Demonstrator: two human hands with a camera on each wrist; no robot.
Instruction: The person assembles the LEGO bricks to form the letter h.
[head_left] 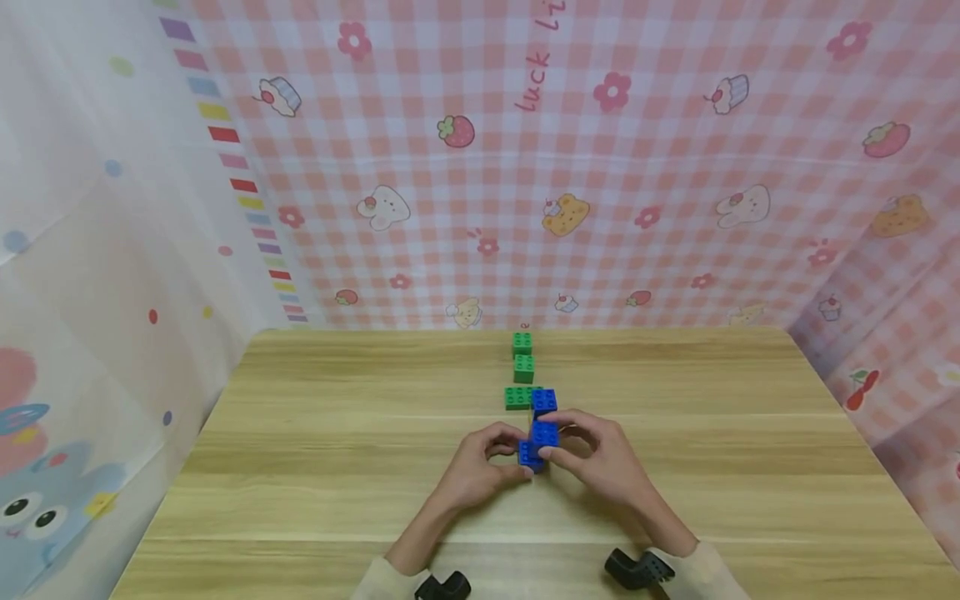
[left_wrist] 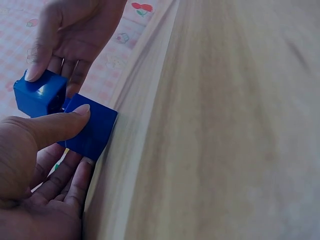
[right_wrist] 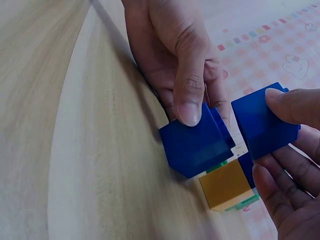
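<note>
Fingers of my left hand [head_left: 478, 471] are pinching one blue block [head_left: 529, 455], about midway between the left and right edges of the counter [head_left: 337, 467]. With fingers of my right hand [head_left: 603, 454] I pinch a second blue block [head_left: 545, 434] just beside it; from the right wrist, a narrow gap shows between these two. Whether the first one rests on the counter, I cannot tell. Toward the far edge stand a third blue block [head_left: 543, 400] and three green blocks [head_left: 523, 368]; a yellow block [right_wrist: 225, 186] is near my fingers.
</note>
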